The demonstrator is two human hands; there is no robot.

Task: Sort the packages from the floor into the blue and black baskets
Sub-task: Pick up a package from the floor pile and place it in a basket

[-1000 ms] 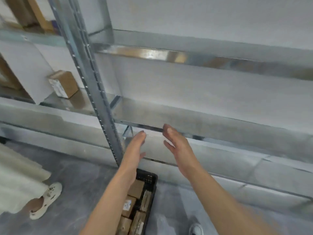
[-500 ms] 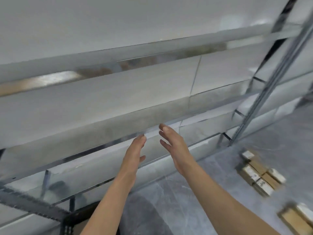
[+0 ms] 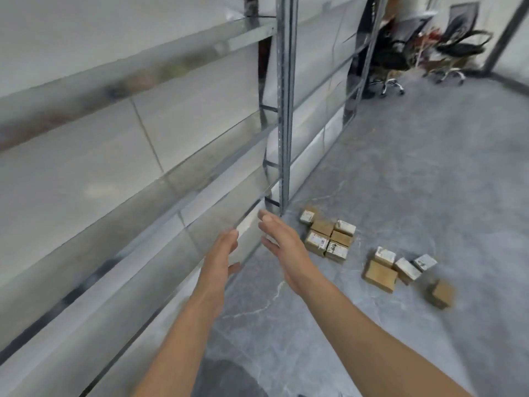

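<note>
Both hands empty. L hand [image 3: 220, 253] and R hand [image 3: 283, 247] are held out in front, palms facing each other, fingers straight and loosely spread, with a gap between them. Neither touches anything. Prob. set up to take a box from two sides (my guess).

Packages [image 3: 326, 236] lie on the floor [image 3: 415, 167]. One tight cluster sits just beside the foot of the rack upright [image 3: 284, 110]. A looser scatter [image 3: 400, 267] lies further R. Both are ahead-R of the hands and out of touch. Labels too blurred to read, so sort criterion n/k.

Containers: no blue or black basket in view, so contents can't be told. Next step likely approach + pick.
</note>
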